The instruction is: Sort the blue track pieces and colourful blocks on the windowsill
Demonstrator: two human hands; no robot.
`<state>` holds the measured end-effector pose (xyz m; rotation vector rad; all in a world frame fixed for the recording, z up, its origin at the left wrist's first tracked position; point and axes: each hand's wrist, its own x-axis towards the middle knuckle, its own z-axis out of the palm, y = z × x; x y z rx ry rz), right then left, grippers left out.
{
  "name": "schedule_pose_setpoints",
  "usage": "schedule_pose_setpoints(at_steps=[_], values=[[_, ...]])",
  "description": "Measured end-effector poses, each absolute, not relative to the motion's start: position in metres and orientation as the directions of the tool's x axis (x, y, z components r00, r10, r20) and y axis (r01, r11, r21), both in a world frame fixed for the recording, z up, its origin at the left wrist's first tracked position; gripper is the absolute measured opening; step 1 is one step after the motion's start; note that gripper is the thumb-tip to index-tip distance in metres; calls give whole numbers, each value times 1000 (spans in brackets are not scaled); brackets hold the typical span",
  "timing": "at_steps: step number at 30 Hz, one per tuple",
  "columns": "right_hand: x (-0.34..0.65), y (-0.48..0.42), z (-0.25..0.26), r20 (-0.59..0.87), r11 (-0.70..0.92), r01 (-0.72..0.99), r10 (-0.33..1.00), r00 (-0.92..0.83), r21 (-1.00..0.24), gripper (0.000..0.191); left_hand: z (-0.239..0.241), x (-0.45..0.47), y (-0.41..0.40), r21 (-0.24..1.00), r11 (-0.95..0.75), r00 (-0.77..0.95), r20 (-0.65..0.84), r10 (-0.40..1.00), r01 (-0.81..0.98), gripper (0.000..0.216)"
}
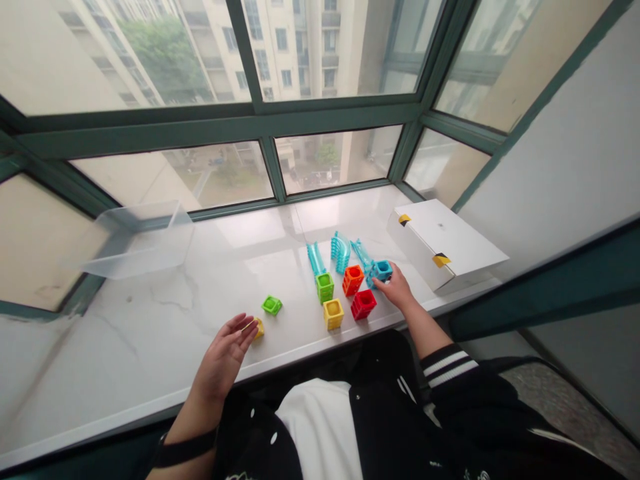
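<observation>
My right hand (397, 288) grips a blue toy block (383, 268) with a round hollow in its top, at the right end of a group of blocks. Beside it stand an orange block (353, 280), a red block (364, 305), a yellow block (333, 314) and a green block (325, 287). My left hand (225, 353) is open, its fingers stretched out, and partly hides a small yellow block (259, 328). I cannot tell whether they touch. A low green piece (271, 305) lies just beyond that.
Translucent blue track pieces, one of them a curved track (341, 252), lie behind the blocks. On the white marble-patterned sill (165, 333) stand a clear plastic bin (140, 243) at the left and a white box (455, 237) at the right. Green-framed windows close off the back.
</observation>
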<state>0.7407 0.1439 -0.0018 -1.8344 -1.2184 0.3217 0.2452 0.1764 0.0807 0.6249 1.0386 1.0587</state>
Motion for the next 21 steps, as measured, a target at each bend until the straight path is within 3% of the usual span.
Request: schedule_pose_setpoints(at_steps=[21], values=[[744,144,-1,200,-75,520,869,452,-851,58,64,244,172,778,461,105,-463,880,-427,37]])
